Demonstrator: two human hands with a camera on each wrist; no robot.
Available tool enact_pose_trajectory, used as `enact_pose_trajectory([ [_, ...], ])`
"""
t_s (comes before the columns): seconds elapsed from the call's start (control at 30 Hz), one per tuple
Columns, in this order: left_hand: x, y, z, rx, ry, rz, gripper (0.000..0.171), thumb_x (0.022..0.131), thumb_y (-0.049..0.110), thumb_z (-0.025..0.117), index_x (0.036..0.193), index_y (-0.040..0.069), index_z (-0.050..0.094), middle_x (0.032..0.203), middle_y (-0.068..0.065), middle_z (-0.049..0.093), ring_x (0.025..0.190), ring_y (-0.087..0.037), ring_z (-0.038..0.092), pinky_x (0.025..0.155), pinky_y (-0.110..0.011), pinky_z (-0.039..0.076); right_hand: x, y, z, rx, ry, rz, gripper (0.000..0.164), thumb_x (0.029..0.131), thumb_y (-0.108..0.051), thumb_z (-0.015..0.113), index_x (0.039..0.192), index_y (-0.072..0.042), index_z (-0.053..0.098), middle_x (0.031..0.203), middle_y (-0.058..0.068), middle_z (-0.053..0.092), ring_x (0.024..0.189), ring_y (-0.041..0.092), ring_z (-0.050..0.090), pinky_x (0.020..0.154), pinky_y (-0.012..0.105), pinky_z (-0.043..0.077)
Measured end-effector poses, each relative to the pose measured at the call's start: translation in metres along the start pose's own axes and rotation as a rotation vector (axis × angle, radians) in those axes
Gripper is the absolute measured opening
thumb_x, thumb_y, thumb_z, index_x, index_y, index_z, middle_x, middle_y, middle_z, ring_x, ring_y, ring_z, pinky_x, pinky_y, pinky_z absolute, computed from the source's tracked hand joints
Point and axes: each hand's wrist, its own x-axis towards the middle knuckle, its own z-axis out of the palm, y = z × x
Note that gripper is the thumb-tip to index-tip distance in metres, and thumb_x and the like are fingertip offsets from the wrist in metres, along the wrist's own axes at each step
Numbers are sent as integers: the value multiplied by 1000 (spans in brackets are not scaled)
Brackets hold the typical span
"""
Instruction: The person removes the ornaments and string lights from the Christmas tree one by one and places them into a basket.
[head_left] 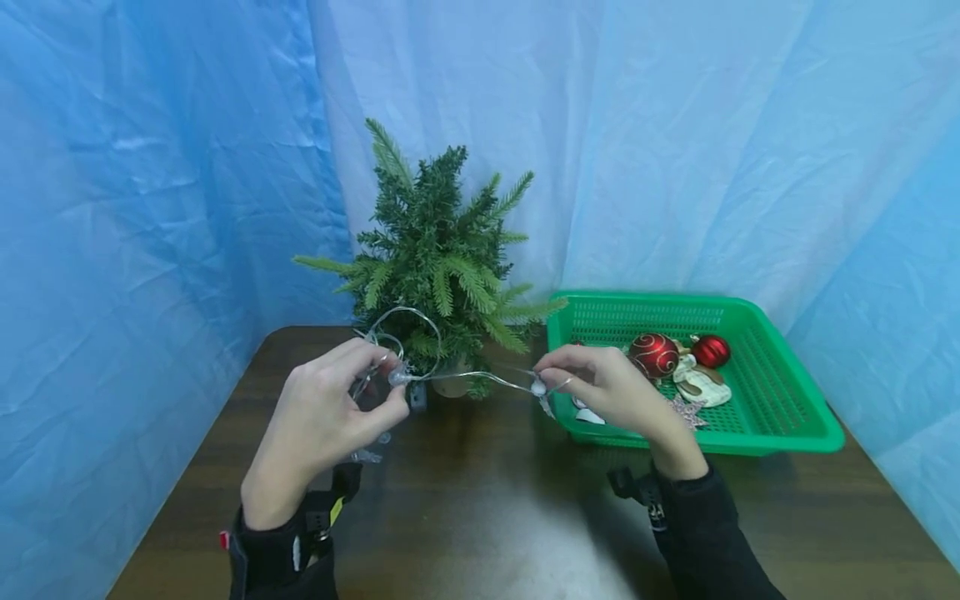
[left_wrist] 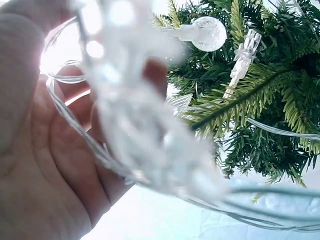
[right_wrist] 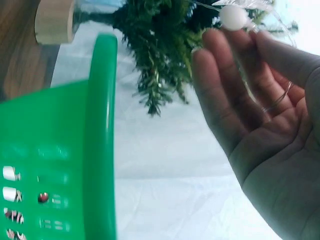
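Observation:
Between both hands, in front of a small artificial Christmas tree [head_left: 442,242], a clear-wired string of lights [head_left: 487,377] is stretched. My left hand [head_left: 322,412] holds the looped part of the string, with a clear bulb [head_left: 399,377] at its thumb and fingertips. In the left wrist view the bunched strand blurs across the palm, and a round bulb [left_wrist: 209,34] hangs before the branches. The right hand [head_left: 611,387] pinches the string near a round whitish bulb [right_wrist: 233,18]; a thin loop of wire crosses its fingers.
A green plastic basket [head_left: 795,375] stands at the right, holding red baubles [head_left: 654,356], a glittery star [head_left: 686,410] and other ornaments. More clear string pieces [head_left: 365,456] hang below the left hand. Blue-white cloth [head_left: 675,150] surrounds the dark wooden table [head_left: 480,517].

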Motion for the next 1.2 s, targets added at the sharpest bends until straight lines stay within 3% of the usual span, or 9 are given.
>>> enact_pose_trajectory([
  [0.2, -2, 0, -1, -18, -58, -32, 16, 79, 11, 74, 92, 19, 69, 82, 10, 60, 62, -4, 50, 53, -24, 41, -1, -13, 12, 62, -32, -43, 17, 103, -13, 62, 114, -12, 74, 97, -8, 73, 88, 9, 70, 71, 30, 57],
  [0.6, -3, 1, 4, -16, -278, -105, 20, 80, 9, 80, 93, 19, 69, 85, 10, 67, 70, -4, 60, 57, -27, 42, 1, -25, 30, 317, -59, -78, 17, 102, -3, 60, 114, -7, 72, 95, 2, 73, 82, 20, 72, 74, 40, 60],
  [0.73, -3, 2, 8, 8, -316, -124, 20, 80, 9, 82, 95, 16, 70, 88, 8, 69, 67, -5, 59, 56, -27, 42, 3, -27, 36, 372, -97, -105, 19, 101, -2, 60, 114, -8, 72, 98, 3, 75, 84, 22, 73, 75, 41, 60],
  [0.93, -3, 2, 23, 61, -295, -107, 19, 83, 14, 81, 99, 17, 72, 89, 8, 68, 61, -4, 49, 52, -26, 39, 2, -27, 38, 397, -126, -163, 20, 102, -1, 58, 116, -9, 71, 103, 4, 75, 83, 21, 72, 73, 40, 60],
  [1.2, -3, 4, 53, 140, -137, -5, 22, 82, 16, 84, 102, 12, 77, 93, 3, 69, 55, -7, 50, 45, -24, 36, 2, -27, 37, 430, -159, -196, 20, 102, 0, 58, 116, -7, 70, 108, 8, 74, 85, 21, 70, 73, 38, 59],
])
